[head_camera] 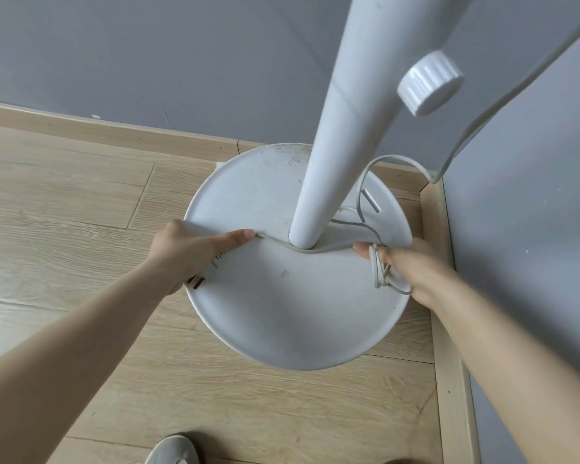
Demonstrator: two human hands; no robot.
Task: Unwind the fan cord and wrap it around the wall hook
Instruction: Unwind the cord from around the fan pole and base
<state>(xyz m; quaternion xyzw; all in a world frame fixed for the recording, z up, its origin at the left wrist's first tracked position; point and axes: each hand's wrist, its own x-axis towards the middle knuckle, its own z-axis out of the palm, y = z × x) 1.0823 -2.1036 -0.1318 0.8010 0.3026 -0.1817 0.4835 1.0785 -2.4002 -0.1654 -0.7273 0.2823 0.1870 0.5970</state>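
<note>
cord point(318, 250) runs taut across pole foot point(302, 239), left hand point(185, 252) pinching one end, right hand point(406, 262) gripping gathered loops.

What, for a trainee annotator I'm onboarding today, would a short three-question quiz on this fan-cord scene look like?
1. True or false: the cord runs between the left hand and the right hand, passing the near side of the fan pole.
2. Which hand holds gathered loops of cord? A) left B) right C) neither
3. Fill in: the fan pole stands on a round white ____.
Key: 1 true; 2 B; 3 base.
</note>
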